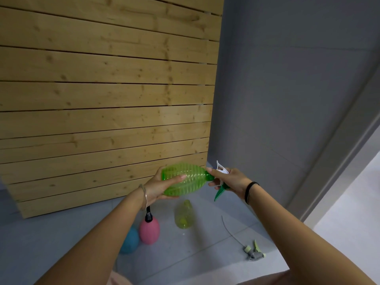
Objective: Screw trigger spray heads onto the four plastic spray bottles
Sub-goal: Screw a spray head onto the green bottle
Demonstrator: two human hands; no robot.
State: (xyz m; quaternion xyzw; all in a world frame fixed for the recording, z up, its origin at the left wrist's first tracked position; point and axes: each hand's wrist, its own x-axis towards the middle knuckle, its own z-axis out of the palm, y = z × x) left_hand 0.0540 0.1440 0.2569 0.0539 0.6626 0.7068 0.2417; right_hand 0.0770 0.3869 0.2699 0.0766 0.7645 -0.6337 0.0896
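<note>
holding: my left hand (158,188), fingers curled round the green bottle (191,186), sideways in mid-air
right hand (232,179): my fingers pinch the trigger head (221,192) at its neck
floor (195,254): pink bottle (149,231), blue bottle (129,240), yellow bottle (183,215), loose head (255,253)

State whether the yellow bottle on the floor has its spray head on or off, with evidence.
Off: the yellow bottle has a bare neck, and a loose spray head lies apart on the floor.
</note>
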